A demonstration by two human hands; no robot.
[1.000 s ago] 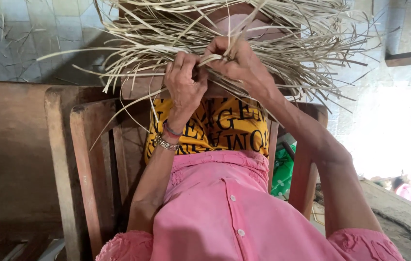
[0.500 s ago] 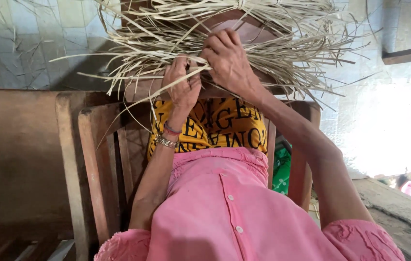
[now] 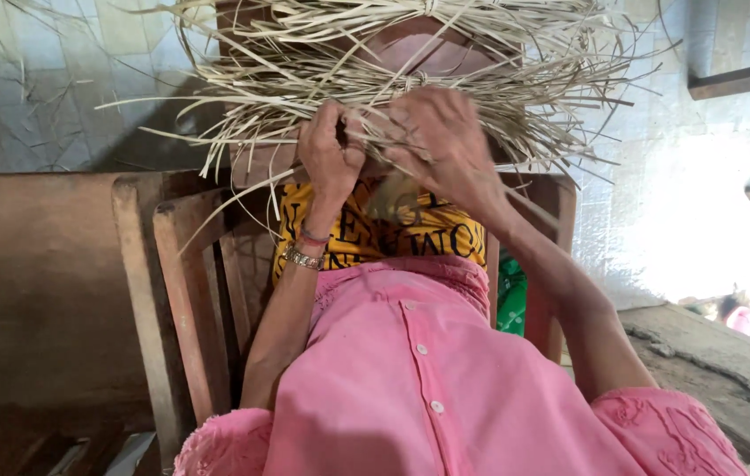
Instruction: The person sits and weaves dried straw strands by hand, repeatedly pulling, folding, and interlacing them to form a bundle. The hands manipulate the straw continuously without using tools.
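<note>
A loose mass of pale straw strips [image 3: 304,62] fans out across the top of the head view, over a wooden form [image 3: 432,53]. My left hand [image 3: 331,154] is closed on several strips at the lower edge of the bundle. Just to its right, my right hand [image 3: 441,141] presses and pinches strips, blurred by motion. Both hands nearly touch. A bracelet [image 3: 304,258] and a red thread sit on my left wrist. Below lie my pink buttoned shirt [image 3: 419,379] and a yellow cloth [image 3: 366,234] with dark print.
A wooden chair frame [image 3: 172,291] stands at my left, with a brown wooden surface [image 3: 31,282] beyond it. Pale tiled floor [image 3: 57,97] with scattered straw bits lies behind. A rough stone slab [image 3: 719,370] is at the right, and a green cloth [image 3: 510,295] shows beside my right arm.
My right hand has dropped from the top of the bundle to its lower edge, next to the left hand. The left hand keeps its hold on the strips.
</note>
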